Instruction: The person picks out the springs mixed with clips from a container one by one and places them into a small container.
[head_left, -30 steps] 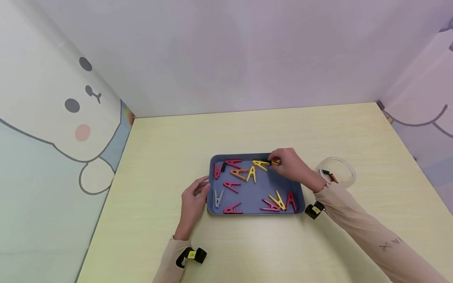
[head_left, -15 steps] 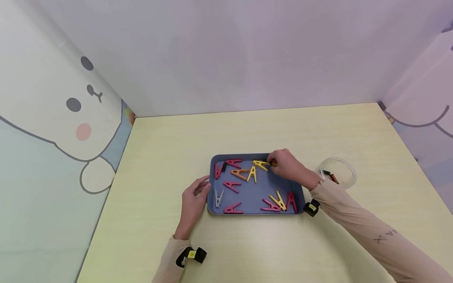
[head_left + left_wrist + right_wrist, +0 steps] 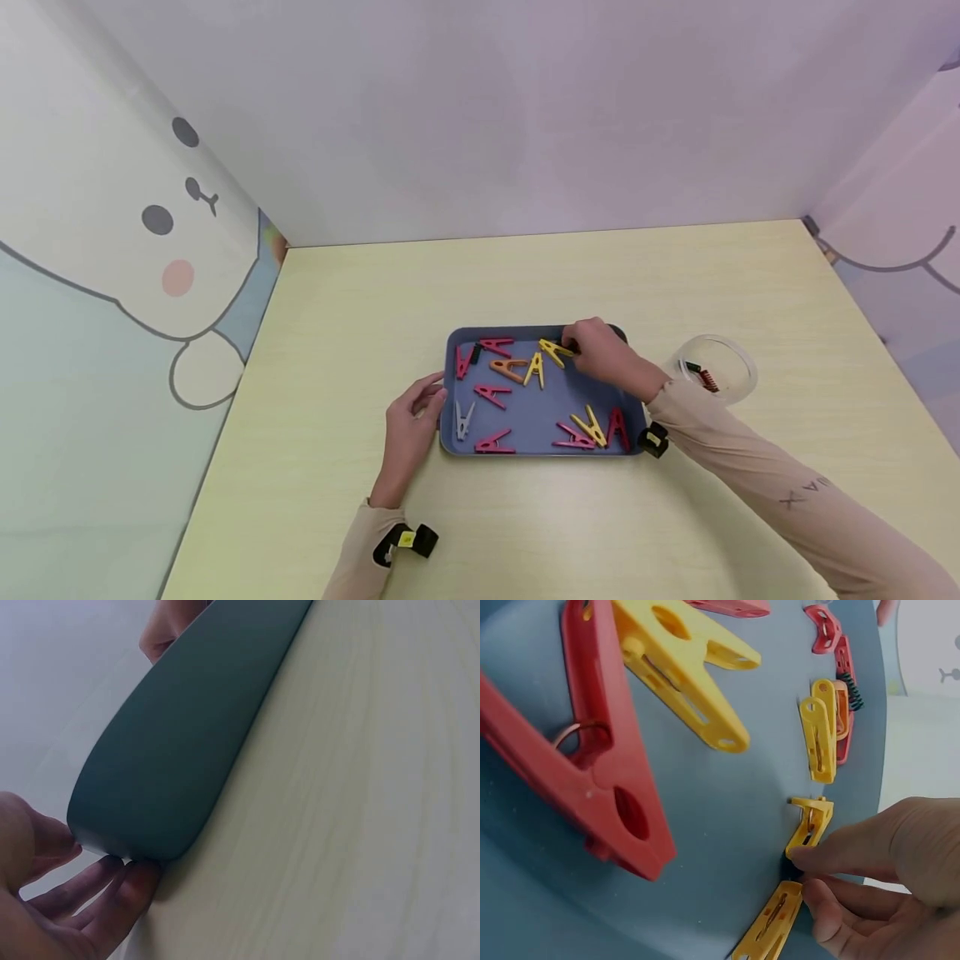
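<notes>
A blue-grey tray (image 3: 525, 417) holds several spring clips. My right hand (image 3: 600, 350) reaches in at its back right. There the thumb and forefinger pinch a small black spring (image 3: 788, 868), mostly hidden by the fingers. One yellow clip (image 3: 810, 821) lies just beyond the fingertips and another yellow clip (image 3: 771, 926) lies just on the near side. In the head view the first yellow clip sits left of the hand, while the other is covered. My left hand (image 3: 408, 425) touches the tray's left end from outside, fingers loosely bent against the wall (image 3: 150, 772).
Red clips (image 3: 491, 394), an orange clip (image 3: 506, 367), a grey clip (image 3: 462, 421) and more yellow ones lie about the tray. A second dark spring (image 3: 476, 354) is at back left. Right of the tray, a clear round container (image 3: 738, 375) holds green and red springs (image 3: 707, 380).
My right hand has shifted slightly left and down along the tray's back, covering the black spring and the right yellow clip. The left yellow clip has turned a little. My left hand stays put.
</notes>
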Tool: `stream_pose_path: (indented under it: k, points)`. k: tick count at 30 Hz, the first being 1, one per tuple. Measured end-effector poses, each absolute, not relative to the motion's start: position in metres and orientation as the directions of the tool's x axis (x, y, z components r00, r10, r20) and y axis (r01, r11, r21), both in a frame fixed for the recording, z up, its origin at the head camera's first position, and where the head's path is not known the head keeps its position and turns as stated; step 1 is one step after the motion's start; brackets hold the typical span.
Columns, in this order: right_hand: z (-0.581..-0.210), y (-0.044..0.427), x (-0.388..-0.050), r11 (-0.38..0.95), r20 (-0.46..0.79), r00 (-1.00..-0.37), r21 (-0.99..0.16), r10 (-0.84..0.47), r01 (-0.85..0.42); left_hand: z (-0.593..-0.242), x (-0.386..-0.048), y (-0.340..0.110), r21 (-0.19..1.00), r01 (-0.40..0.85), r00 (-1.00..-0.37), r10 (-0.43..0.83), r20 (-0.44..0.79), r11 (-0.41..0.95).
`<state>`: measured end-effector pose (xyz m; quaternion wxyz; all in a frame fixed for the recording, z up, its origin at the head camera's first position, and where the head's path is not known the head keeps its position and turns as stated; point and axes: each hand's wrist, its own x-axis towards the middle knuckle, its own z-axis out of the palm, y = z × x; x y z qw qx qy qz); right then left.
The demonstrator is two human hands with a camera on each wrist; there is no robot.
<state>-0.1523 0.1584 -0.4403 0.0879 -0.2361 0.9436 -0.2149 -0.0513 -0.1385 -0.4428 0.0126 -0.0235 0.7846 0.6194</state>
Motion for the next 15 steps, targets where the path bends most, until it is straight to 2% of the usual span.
stream_pose_path:
  k: [15]
  points:
    - [-0.4345,0.1583,-0.1519,0.777,-0.058,-0.847,-0.434,-0.529,-0.456,-0.4434,-0.0514,-0.1381,0.968,-0.036,-0.999,-0.023,-0.031,0.247]
